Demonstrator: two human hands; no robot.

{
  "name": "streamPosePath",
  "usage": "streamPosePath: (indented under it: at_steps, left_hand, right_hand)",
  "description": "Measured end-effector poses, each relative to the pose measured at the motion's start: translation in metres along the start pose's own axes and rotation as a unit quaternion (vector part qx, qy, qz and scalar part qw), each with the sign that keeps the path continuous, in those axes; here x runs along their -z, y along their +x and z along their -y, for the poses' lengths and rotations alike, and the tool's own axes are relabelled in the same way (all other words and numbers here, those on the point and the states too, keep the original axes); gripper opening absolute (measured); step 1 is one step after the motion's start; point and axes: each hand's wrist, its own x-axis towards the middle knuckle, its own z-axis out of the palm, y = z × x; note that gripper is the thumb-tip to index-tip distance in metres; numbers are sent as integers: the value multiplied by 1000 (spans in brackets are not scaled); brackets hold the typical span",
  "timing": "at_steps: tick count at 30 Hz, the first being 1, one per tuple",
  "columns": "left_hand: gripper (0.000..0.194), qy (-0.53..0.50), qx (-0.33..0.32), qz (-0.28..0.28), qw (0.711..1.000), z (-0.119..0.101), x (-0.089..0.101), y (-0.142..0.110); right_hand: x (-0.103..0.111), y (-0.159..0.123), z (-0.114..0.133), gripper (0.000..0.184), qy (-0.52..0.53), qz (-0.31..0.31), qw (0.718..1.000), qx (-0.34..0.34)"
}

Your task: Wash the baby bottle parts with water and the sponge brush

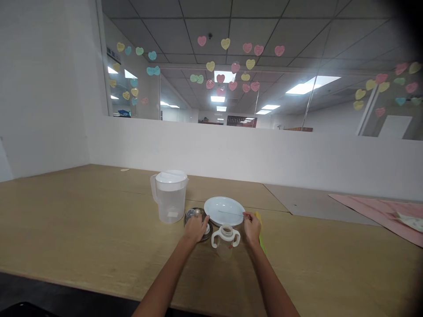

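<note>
A white plate [224, 209] lies on the wooden table [82, 229]. My left hand [196, 229] rests over a small metal bowl [193, 214], its fingers curled and touching the plate's left rim. My right hand [251, 226] pinches the plate's right rim. A clear two-handled cup [225, 237] with no lid stands between my hands, just in front of the plate. A clear plastic pitcher [170, 196] with a white lid stands to the left of the bowl. A yellow-green cloth [261, 235] shows partly under and beside my right hand.
A pink cloth [383, 213] lies at the far right of the table, beside a grey-brown mat [307, 202]. A low white wall [264, 154] runs behind the table, with a glass pane carrying paper hearts above it. The table's front edge is near my body.
</note>
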Motion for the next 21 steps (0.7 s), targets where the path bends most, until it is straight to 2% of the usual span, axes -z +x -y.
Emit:
streamPosePath:
  at_steps: [2, 7, 9, 11, 15, 21]
  left_hand:
    - [47, -7, 10, -11, 1000, 0, 2, 0]
    - [26, -30, 29, -27, 999, 3, 5, -2]
    - [24, -37, 35, -32, 998, 4, 5, -4]
    - [25, -64, 32, -62, 995, 4, 6, -4]
    - [33, -160, 25, -161, 974, 0, 14, -5]
    - [33, -276, 33, -213, 937, -13, 33, 2]
  right_hand:
    - [0, 0, -1, 31, 2, 4, 1000, -1]
    - [0, -1, 1, 30, 0, -6, 1000, 2]
    - [1, -1, 2, 29, 0, -5, 1000, 4]
    - [1, -2, 3, 29, 1, -1, 1000, 2]
    - [2, -2, 4, 29, 6, -1, 1000, 0]
    - [3, -1, 8, 28, 43, -15, 999, -28]
